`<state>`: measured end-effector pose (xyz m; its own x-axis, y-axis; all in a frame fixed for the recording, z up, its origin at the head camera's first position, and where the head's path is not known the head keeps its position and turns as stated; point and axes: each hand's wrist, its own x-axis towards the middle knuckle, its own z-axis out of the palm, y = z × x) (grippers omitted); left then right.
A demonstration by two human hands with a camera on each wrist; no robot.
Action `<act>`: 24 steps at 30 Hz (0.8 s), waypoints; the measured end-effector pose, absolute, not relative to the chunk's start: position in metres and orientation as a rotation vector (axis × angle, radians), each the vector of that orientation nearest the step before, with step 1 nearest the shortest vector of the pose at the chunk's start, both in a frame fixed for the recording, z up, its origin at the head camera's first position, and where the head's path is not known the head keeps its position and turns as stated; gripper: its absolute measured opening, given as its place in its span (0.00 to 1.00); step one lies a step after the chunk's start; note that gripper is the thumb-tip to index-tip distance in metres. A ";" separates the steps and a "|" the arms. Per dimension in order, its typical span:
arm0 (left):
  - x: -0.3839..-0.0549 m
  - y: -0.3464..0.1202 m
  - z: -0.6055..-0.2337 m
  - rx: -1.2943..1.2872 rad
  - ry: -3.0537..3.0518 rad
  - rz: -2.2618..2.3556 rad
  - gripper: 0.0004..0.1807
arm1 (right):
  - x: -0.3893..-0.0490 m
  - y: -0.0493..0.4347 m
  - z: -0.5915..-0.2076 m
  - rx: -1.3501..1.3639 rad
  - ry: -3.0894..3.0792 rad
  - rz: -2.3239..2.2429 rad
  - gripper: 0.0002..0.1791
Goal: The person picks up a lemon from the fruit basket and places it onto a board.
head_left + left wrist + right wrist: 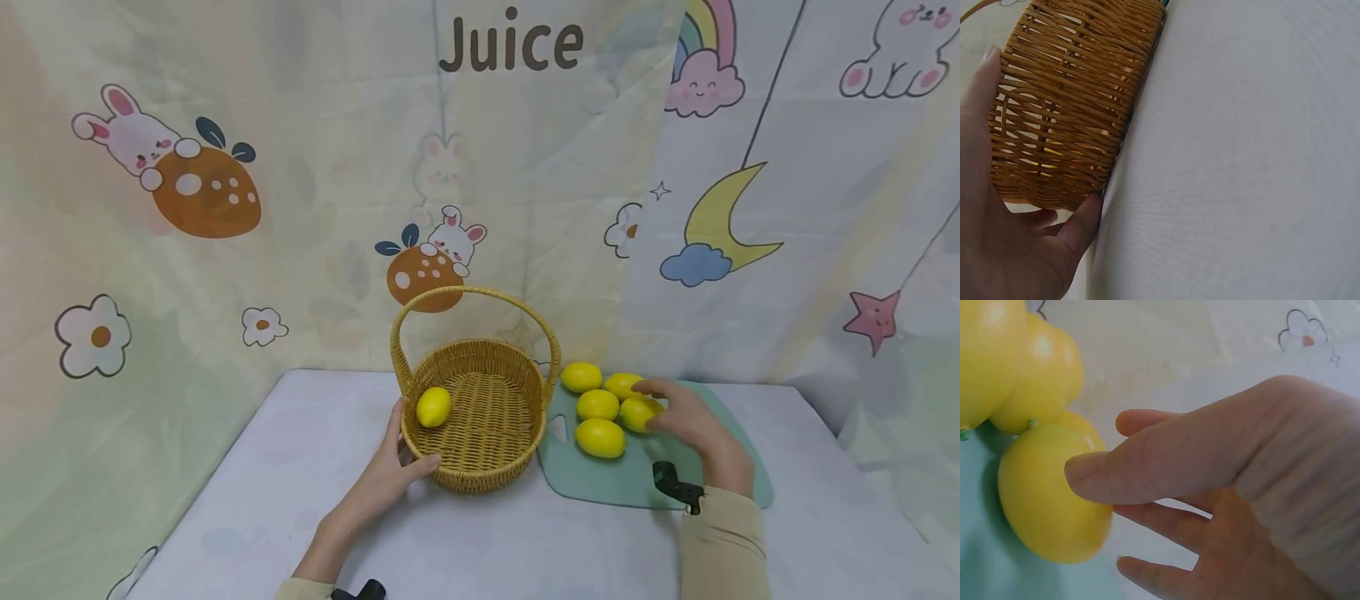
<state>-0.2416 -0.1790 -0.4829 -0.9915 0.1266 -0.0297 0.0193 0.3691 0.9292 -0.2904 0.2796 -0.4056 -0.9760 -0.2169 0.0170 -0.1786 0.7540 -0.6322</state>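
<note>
A round wicker basket (480, 482) with a tall arched handle stands on the table, holding one lemon (433, 407) at its left side. My left hand (393, 462) grips the basket's near left side, thumb at the rim and fingers lower on the woven wall (1066, 106). Right of the basket, several yellow lemons (600, 438) are clustered on a green cutting board (600, 487). At the cluster's right end, my right hand (690, 421) reaches around a lemon (1054, 494). Its thumb overlaps that lemon in the right wrist view, while the other fingers are spread beyond it.
The cutting board has a cut-out (558, 428) near its left edge, close beside the basket. A white cloth covers the table (480, 554). Directly behind the table hangs a printed curtain (330, 250) with cartoon rabbits, flowers and the word Juice.
</note>
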 end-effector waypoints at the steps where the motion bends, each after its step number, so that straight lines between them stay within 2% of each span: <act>1: -0.242 -0.179 -0.483 0.140 2.516 1.712 0.60 | -0.290 0.279 -0.403 -0.325 2.894 -1.031 0.32; 13: -0.242 -0.179 -0.485 0.146 2.507 1.723 0.60 | -0.274 0.252 -0.360 -0.366 2.945 -1.060 0.28; 24: -0.241 -0.179 -0.483 0.153 2.521 1.710 0.61 | -0.259 0.203 -0.340 -0.590 2.959 -1.003 0.27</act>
